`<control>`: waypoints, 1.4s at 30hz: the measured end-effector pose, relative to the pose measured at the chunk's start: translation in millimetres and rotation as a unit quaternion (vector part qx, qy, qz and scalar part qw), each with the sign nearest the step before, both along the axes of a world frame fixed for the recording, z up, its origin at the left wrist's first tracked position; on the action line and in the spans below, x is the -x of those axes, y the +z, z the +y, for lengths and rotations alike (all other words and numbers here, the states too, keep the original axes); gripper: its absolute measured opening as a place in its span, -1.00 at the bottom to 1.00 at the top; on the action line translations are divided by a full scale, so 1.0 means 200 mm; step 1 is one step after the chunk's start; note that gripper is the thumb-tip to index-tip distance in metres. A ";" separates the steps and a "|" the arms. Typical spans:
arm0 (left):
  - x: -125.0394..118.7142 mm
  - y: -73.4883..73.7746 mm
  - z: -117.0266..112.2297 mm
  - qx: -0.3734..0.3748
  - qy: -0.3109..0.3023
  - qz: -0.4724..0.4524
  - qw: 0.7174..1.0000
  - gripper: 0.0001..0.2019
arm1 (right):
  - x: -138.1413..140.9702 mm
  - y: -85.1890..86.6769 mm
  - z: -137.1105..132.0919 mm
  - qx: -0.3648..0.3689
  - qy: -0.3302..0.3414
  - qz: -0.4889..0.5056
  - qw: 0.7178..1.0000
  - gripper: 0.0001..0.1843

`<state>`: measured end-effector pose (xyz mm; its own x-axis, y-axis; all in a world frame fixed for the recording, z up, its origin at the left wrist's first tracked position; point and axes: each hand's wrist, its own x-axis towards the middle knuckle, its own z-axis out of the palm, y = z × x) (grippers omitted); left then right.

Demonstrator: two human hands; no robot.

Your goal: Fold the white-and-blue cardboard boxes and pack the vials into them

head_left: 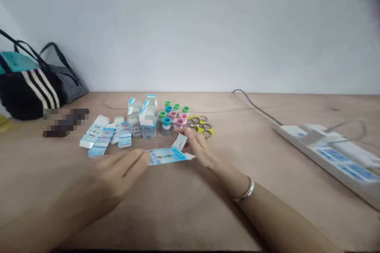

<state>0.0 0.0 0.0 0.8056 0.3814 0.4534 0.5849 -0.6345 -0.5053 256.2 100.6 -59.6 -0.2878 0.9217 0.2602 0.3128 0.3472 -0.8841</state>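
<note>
A small blue-and-white cardboard box [166, 156] is held between my two hands just above the table, its end flaps sticking out at the right. My left hand [121, 170], slightly blurred, is closed on the box's left end. At the flap end, my right hand [197, 146] has its fingers closed around a raised flap; part of the grip is hidden. Behind the box stand several open-topped cartons [149, 126] of the same print. Beside these are several small clear jars [166, 124] with green, blue and pink rims. Flattened cartons [101, 141] lie to the left.
Ring-shaped pieces with yellow tabs [208, 125] lie right of the jars. A long white power strip [329, 154] with a grey cable [258, 106] sits at the right. Bags [32, 83] stand at the back left, near a blurred-out dark object [67, 122]. A wall [208, 31] rises behind.
</note>
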 end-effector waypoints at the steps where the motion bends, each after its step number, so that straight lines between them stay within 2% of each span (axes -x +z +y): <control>1: -0.03 -0.07 0.08 0.000 0.001 -0.014 1.000 -0.68 | -0.01 0.01 0.02 -0.004 0.014 0.009 1.000 -0.27; 3: -0.07 -0.19 0.23 0.030 -0.038 0.007 0.999 -0.69 | -0.03 0.02 0.04 -0.023 0.035 0.006 0.999 -0.30; 5: -0.09 -0.28 0.35 0.052 -0.049 -0.014 0.997 -0.68 | -0.05 0.04 0.05 -0.062 0.047 -0.032 0.996 -0.37; 8: -0.08 -0.36 0.44 0.105 -0.052 -0.069 0.991 -0.70 | -0.05 0.07 0.04 -0.135 0.047 -0.125 0.982 -0.34; 11: -0.07 -0.39 0.45 0.169 -0.051 -0.113 0.978 -0.76 | -0.05 0.08 0.01 -0.172 0.074 -0.222 0.957 -0.33; 14: -0.07 -0.40 0.43 0.223 -0.051 -0.140 0.963 -0.72 | -0.04 0.07 -0.02 -0.164 0.102 -0.303 0.933 -0.21; 16: -0.07 -0.40 0.42 0.250 -0.049 -0.166 0.953 -0.70 | -0.04 0.06 -0.02 -0.152 0.108 -0.322 0.928 -0.19; 19: -0.08 -0.38 0.39 0.296 -0.044 -0.214 0.930 -0.71 | -0.03 0.06 -0.02 -0.128 0.094 -0.310 0.937 -0.17; 21: -0.09 -0.36 0.37 0.336 -0.033 -0.250 0.907 -0.72 | -0.03 0.06 -0.01 -0.111 0.092 -0.304 0.942 -0.21; 23: -0.10 -0.33 0.35 0.382 -0.008 -0.294 0.876 -0.66 | -0.03 0.06 -0.01 -0.108 0.105 -0.304 0.941 -0.34; 26: -0.12 -0.32 0.34 0.461 0.053 -0.370 0.805 -0.47 | -0.02 0.07 -0.02 -0.141 0.101 -0.306 0.936 -0.47; 28: -0.12 -0.32 0.34 0.518 0.080 -0.394 0.755 -0.45 | -0.02 0.07 -0.03 -0.169 0.090 -0.310 0.931 -0.45; 30: -0.12 -0.33 0.35 0.561 0.080 -0.384 0.729 -0.54 | -0.01 0.08 -0.04 -0.193 0.091 -0.306 0.928 -0.36; 31: -0.11 -0.33 0.35 0.569 0.077 -0.370 0.730 -0.61 | -0.02 0.09 -0.04 -0.200 0.093 -0.298 0.929 -0.33; 33: -0.10 -0.32 0.35 0.549 0.068 -0.342 0.760 -0.76 | -0.03 0.10 -0.03 -0.205 0.089 -0.268 0.937 -0.34; 36: -0.09 -0.31 0.34 0.451 0.013 -0.300 0.840 -0.93 | -0.07 0.13 -0.02 -0.179 0.052 -0.215 0.959 -0.47; 38: -0.09 -0.33 0.34 0.367 -0.043 -0.261 0.892 -0.92 | -0.09 0.14 -0.01 -0.146 0.051 -0.206 0.966 -0.46; 40: -0.08 -0.35 0.35 0.287 -0.080 -0.220 0.929 -0.88 | -0.09 0.14 -0.01 -0.118 0.096 -0.220 0.964 -0.40; 42: -0.08 -0.38 0.36 0.232 -0.092 -0.199 0.948 -0.85 | -0.09 0.14 -0.01 -0.114 0.162 -0.227 0.953 -0.36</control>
<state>15.8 71.7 -75.6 0.6780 0.4844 0.5529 0.5292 -0.8437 0.0902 273.9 97.6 -30.7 -0.6787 0.6994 0.2238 0.4894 0.6580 -0.5723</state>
